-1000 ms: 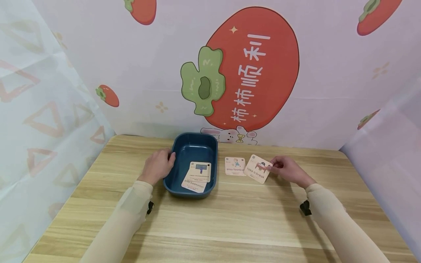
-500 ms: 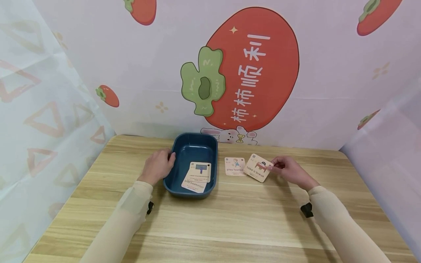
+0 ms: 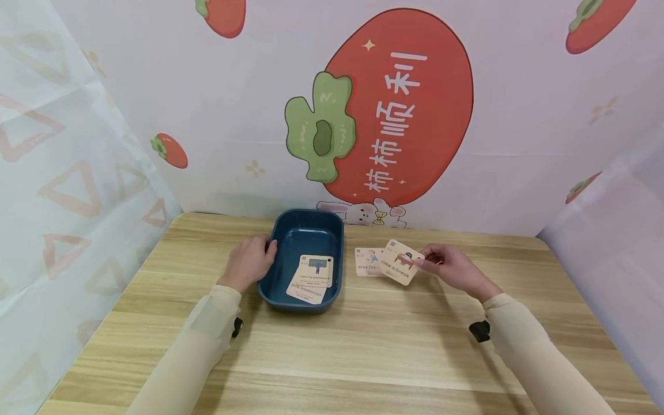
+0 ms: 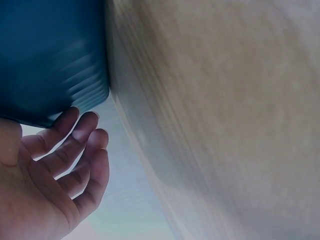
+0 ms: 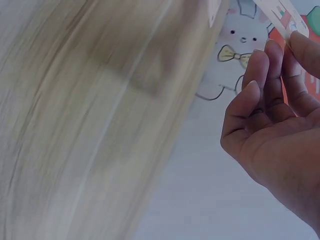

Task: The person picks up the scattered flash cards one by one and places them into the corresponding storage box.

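Observation:
In the head view, my right hand (image 3: 452,268) pinches the right edge of a square picture card (image 3: 399,264) reading "take a break". The right wrist view shows this card (image 5: 281,14) between thumb and index finger, raised over the table. Behind its left side, partly covered from view, lies a "play football" card (image 3: 365,263). My left hand (image 3: 250,262) holds the left rim of a dark blue rectangular box (image 3: 306,241), thumb over the edge and fingers along the outer wall. Inside the box, a "clean the blackboard" card (image 3: 314,272) overlaps a "play badminton" card (image 3: 306,294).
The wood-grain table (image 3: 363,357) ends at a wall cloth (image 3: 218,104) printed with persimmons and a rabbit. Side cloths stand at left and right. A black wrist strap piece (image 3: 479,331) shows under the right sleeve.
My right hand has carried the "take a break" card slightly left and up, covering more of the "play football" card. My left hand and the box have stayed in place.

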A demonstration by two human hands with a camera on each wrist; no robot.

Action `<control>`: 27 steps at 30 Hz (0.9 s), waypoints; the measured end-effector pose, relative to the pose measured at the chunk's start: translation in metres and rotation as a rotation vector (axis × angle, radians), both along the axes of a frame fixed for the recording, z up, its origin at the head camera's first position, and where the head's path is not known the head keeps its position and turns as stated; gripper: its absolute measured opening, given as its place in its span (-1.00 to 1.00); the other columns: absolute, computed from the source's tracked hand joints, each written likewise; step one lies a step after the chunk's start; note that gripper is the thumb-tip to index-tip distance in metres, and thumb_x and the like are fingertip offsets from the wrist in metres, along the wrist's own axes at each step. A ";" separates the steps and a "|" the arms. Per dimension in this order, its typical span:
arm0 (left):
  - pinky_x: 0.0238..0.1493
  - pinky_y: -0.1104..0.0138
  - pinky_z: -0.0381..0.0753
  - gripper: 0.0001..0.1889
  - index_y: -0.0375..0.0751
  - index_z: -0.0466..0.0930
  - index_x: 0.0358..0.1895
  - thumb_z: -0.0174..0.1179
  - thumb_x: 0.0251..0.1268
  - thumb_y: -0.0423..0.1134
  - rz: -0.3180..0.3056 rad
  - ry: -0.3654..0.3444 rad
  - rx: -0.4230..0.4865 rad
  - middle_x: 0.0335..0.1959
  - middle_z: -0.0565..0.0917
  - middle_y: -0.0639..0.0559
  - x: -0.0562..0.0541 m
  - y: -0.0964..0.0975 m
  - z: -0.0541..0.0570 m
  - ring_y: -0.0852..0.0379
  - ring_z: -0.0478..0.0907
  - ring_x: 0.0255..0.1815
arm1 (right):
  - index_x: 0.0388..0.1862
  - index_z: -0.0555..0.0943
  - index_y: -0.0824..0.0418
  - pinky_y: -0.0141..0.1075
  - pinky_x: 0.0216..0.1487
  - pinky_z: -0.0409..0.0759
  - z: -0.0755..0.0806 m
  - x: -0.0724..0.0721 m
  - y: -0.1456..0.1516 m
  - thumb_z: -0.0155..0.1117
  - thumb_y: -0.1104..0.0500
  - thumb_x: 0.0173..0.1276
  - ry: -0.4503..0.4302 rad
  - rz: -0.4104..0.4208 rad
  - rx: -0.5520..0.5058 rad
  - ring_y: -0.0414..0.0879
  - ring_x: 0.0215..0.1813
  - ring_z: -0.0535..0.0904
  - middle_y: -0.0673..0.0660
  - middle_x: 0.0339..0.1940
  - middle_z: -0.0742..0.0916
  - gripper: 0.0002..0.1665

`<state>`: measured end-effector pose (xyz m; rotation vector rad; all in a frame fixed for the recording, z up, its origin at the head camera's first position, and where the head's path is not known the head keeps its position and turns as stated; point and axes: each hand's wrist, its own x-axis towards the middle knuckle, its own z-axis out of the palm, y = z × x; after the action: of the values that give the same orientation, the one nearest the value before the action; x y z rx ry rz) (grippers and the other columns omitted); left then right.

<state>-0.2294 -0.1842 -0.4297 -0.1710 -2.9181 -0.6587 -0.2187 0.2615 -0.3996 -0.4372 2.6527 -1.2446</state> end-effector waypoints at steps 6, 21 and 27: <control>-0.41 0.12 0.51 -0.66 -0.32 0.63 -0.14 -0.01 0.59 -0.10 0.001 0.000 -0.001 -0.42 0.62 -0.09 0.000 0.000 0.001 -0.04 0.53 -0.44 | -0.16 0.65 0.32 -0.30 -0.24 0.53 0.004 0.004 -0.009 0.34 0.18 0.46 0.012 0.031 -0.030 -0.04 -0.22 0.53 0.19 -0.24 0.68 -0.81; -0.42 0.13 0.50 -0.66 -0.30 0.63 -0.17 -0.01 0.60 -0.10 0.000 -0.007 -0.002 -0.44 0.61 -0.08 0.001 0.001 0.001 -0.03 0.52 -0.45 | -0.17 0.63 0.31 -0.31 -0.27 0.51 0.006 0.008 -0.028 0.35 0.18 0.44 0.001 0.033 -0.050 0.03 -0.24 0.52 0.25 -0.22 0.68 -0.81; -0.41 0.12 0.51 -0.66 -0.30 0.63 -0.16 -0.02 0.60 -0.10 0.003 -0.010 0.001 -0.42 0.61 -0.09 0.001 0.001 0.001 -0.04 0.53 -0.44 | -0.17 0.63 0.31 -0.30 -0.29 0.49 0.008 0.008 -0.037 0.36 0.19 0.44 0.006 0.032 -0.068 0.05 -0.26 0.52 0.27 -0.22 0.68 -0.82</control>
<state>-0.2285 -0.1836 -0.4282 -0.1646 -2.9267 -0.6620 -0.2108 0.2242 -0.3919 -0.4923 2.6043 -1.3290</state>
